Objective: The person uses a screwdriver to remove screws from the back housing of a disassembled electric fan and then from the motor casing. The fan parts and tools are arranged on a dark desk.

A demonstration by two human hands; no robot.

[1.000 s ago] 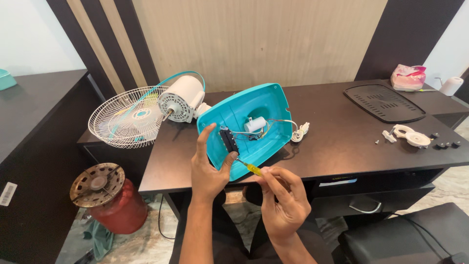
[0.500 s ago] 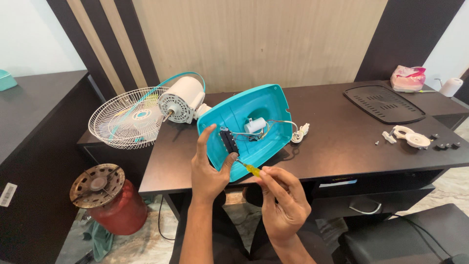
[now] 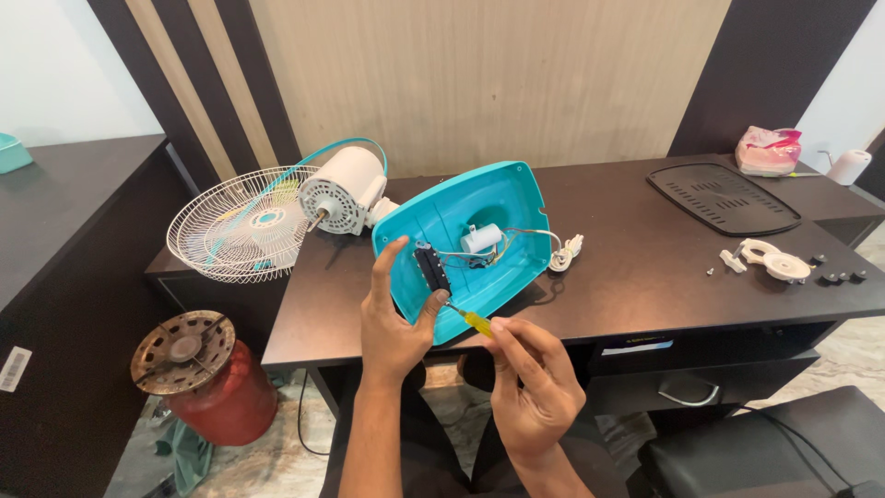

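L hand: grip half open, fingers spread, thumb and fingertips pinching the black switch block inside the teal fan base, which stands tilted at the near edge of the worktop. R hand: grip clenched round a yellow-handled screwdriver, tip at the block's lower end. Inside the base: white cylinder part w/ wires. White plug just right of the base. Fan motor w/ wire guard at worktop's left end. Black grille plate, white plastic bits, small knobs to the right. Red gas cylinder on floor below left. Beige and dark panelled wall behind.
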